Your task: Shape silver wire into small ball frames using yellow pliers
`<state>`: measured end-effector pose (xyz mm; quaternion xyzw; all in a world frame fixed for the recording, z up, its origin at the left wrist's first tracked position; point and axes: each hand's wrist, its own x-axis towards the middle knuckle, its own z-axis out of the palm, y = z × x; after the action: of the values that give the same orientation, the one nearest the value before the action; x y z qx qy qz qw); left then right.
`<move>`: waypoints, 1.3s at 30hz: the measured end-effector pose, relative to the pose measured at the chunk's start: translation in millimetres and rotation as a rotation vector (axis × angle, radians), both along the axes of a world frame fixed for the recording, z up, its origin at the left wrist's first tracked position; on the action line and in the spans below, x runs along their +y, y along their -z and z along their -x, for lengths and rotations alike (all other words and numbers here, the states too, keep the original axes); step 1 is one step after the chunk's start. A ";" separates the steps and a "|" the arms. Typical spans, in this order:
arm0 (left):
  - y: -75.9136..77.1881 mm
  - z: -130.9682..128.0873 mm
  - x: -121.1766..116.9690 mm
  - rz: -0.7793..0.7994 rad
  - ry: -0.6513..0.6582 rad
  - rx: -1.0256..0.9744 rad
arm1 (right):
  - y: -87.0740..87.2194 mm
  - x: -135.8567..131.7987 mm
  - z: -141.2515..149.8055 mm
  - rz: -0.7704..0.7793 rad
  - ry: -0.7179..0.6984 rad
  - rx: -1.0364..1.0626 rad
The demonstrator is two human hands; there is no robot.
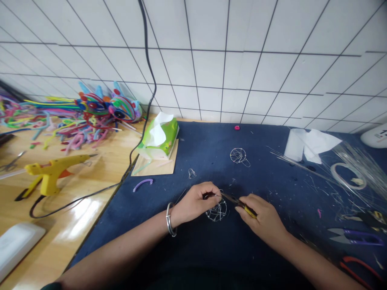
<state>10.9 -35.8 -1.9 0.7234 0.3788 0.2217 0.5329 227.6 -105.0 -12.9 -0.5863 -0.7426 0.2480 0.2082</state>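
Pinched between the fingers of my left hand (pixel 199 201) is a round piece made of bent silver wire (pixel 217 212), its looped strands hanging below my fingertips. My right hand (pixel 261 213) is closed around yellow-and-black handled pliers (pixel 248 210). The pliers' dark jaws point left and reach the upper edge of the wire piece, close to my left fingertips. Whether the jaws grip the wire is too small to tell. Farther back on the dark blue mat lies another round wire piece (pixel 238 155), and a small wire tangle (pixel 192 173) rests behind my left hand.
On the left are a yellow glue gun (pixel 51 171), its black cable (pixel 90 198), and colourful pipe cleaners (pixel 78 133). A green tissue pack (pixel 161 137) stands behind my left hand. To the right lie loose wires (pixel 363 165), a wire coil (pixel 335 177), and purple thread snips (pixel 356 237).
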 end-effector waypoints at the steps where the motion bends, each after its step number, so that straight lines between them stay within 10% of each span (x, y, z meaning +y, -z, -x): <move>1: 0.0 0.2 0.1 0.003 0.002 0.002 | -0.1 0.2 0.0 0.001 0.000 -0.003; 39: -3.6 3.8 4.9 0.126 0.107 -0.028 | -9.4 8.8 -8.9 -0.277 -0.219 -0.306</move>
<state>7.1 -30.9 1.8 0.7045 0.3455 0.1787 0.5936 236.4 -96.2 -3.5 -0.4987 -0.8517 0.0731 0.1436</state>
